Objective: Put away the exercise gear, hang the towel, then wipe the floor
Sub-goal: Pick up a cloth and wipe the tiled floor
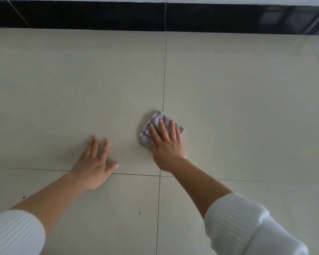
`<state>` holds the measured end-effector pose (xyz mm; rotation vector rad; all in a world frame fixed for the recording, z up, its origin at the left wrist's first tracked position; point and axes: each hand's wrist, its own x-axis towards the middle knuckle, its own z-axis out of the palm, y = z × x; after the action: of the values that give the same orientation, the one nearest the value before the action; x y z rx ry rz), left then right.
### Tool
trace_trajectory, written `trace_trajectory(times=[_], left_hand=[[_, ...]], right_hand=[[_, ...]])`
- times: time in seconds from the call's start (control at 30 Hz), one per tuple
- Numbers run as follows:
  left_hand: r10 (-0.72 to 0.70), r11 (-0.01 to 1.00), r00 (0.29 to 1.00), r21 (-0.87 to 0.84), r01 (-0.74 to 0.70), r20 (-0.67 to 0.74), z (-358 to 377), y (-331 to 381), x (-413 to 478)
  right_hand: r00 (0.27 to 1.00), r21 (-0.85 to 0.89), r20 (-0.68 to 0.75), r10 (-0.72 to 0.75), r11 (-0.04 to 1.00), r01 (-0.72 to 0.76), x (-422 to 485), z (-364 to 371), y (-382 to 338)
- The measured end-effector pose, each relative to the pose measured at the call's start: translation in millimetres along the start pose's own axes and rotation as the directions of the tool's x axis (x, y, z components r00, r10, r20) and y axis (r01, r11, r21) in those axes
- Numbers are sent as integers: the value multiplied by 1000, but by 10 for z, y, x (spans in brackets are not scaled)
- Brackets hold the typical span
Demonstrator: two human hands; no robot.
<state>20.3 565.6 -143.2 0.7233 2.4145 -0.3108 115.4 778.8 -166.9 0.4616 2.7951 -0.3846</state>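
Two hands: both lie flat on the pale tiled floor (238, 107). The left hand (95, 163), centre-left of the frame, has its fingers (104, 150) straight and spread, holding nothing.
Right hand: the right hand (166, 142), just right of centre, presses down on the cloth (158, 117) with straight fingers laid on top of it, not curled round it.
Cloth: small, folded and greyish, at mid-frame across the vertical grout line (164, 74); its far edge shows beyond the fingertips.
Stage: floor wiping, judging by the pose. No gear or towel is in view.
Risk, cloth: it is only pressed, so a quick stroke could leave it behind or make the folds bunch and open.
Risk, support: the left palm seems to bear weight and could skid on a damp tile. Whether the tile is wet cannot be told.
Risk, missed dirt: dark specks (139, 212) at lower centre and lower left lie apart from the cloth. Strokes kept toward the black skirting (81, 15) at the top would miss them.
Risk, sleeves: the white sleeves (247, 223) are pushed up and may slide down and drag.
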Motion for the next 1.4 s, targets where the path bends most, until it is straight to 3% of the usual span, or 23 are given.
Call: trace_trajectory(times=[0.13, 0.27, 0.33, 0.43, 0.6, 0.7, 0.77, 0.87, 1.0, 1.13, 1.2, 1.27, 1.33, 1.4], left_hand=[[-92, 996, 995, -15, 91, -27, 52, -66, -32], [-75, 997, 997, -6, 76, 27, 2, -96, -43], [-49, 999, 991, 12, 48, 126, -140, -147, -60], [-2, 1000, 976, -24, 8, 216, -405, -224, -19], [-17, 998, 996, 55, 12, 82, -327, -388, 172], [12, 1000, 1000, 17, -12, 19, -137, -481, 184], [67, 998, 997, 7, -67, -25, -103, -594, 197], [132, 991, 988, -15, -133, -77, -109, -806, 273], [69, 996, 978, -44, -79, -197, -125, -1026, 464], [50, 995, 970, -69, -69, -239, -183, -1179, 612], [26, 994, 966, -93, -52, -257, -210, -1232, 711], [-31, 990, 963, -140, -8, -268, -256, -1278, 823], [-74, 985, 959, -168, 28, -273, -307, -1337, 931], [-94, 982, 948, -187, 38, -303, -351, -1427, 1047]], right_hand=[[906, -117, 84, -414, 899, 422, -280, 306, -463], [802, -189, 80, -592, 781, 595, -303, 333, -122], [832, -166, 102, -545, 816, 554, -273, 262, 102], [933, -128, 111, -342, 926, 355, -208, 80, 362], [999, -71, 34, -35, 997, 38, 225, -181, 493], [986, -2, 66, 151, 989, -151, 547, -253, 324], [977, 28, 77, 201, 979, -203, 710, -272, 135], [987, 5, 93, 131, 991, -132, 802, -272, -230], [984, -78, 37, -177, 981, 179, 639, -39, -767], [888, -116, 121, -443, 882, 456, 383, 241, -970], [840, -172, 87, -535, 823, 542, 451, 248, -854], [870, -189, 69, -488, 850, 492, 582, 180, -704], [957, -145, 22, -289, 946, 289, 736, 63, -532], [998, -89, -33, -62, 994, 59, 918, -67, -320]])
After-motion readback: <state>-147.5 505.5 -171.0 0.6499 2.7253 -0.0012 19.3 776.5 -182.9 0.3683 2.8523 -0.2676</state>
